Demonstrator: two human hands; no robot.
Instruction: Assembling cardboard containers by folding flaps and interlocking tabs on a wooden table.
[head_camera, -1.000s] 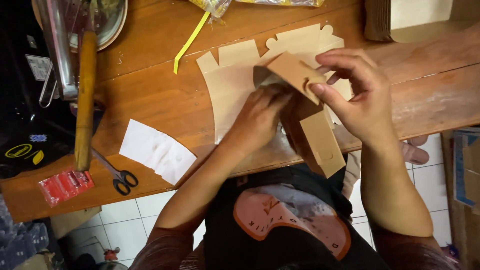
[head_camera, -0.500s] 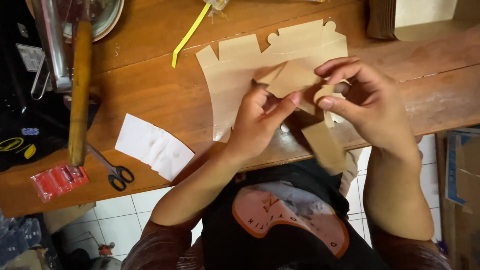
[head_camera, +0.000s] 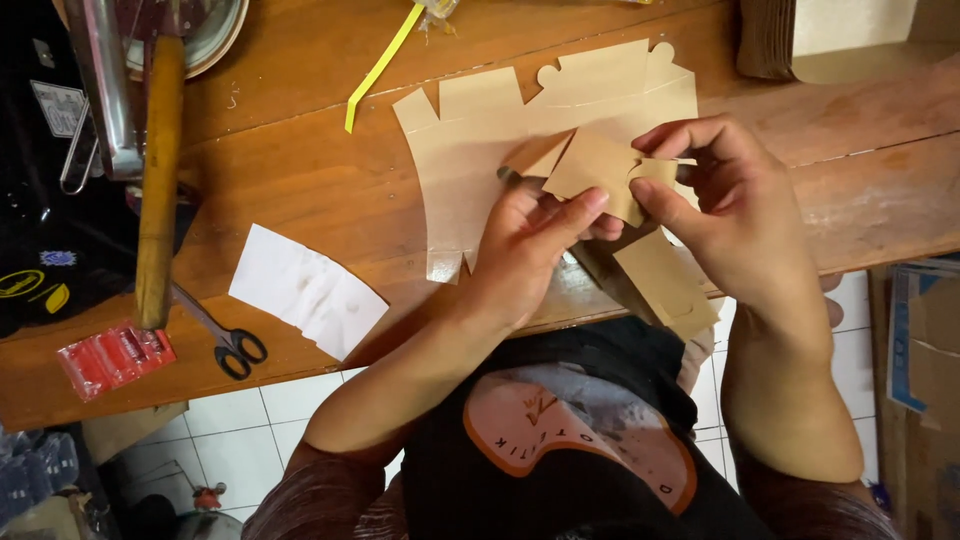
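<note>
Head view: both hands met over the near middle of the wooden table (head_camera: 300, 170). The left hand (head_camera: 525, 250) and the right hand (head_camera: 720, 215) were both pinched shut on a small folded card piece (head_camera: 595, 170), thumbs and fingertips clamped on its edges, holding it just above a larger flat card sheet (head_camera: 480, 150) that lay on the table. A long flap (head_camera: 665, 280) of the same brown card hung off the near table edge under the hands.

The card looked light, thin and fairly stiff, likely to crease where bent and to tear at its tabs; pinching it close to the fold lines seemed the safest hold.

To the left lay a white paper (head_camera: 305, 290), scissors (head_camera: 230, 345), a red packet (head_camera: 112, 357) and a wooden handle (head_camera: 160, 180). A yellow strip (head_camera: 380, 65) lay farther off.
</note>
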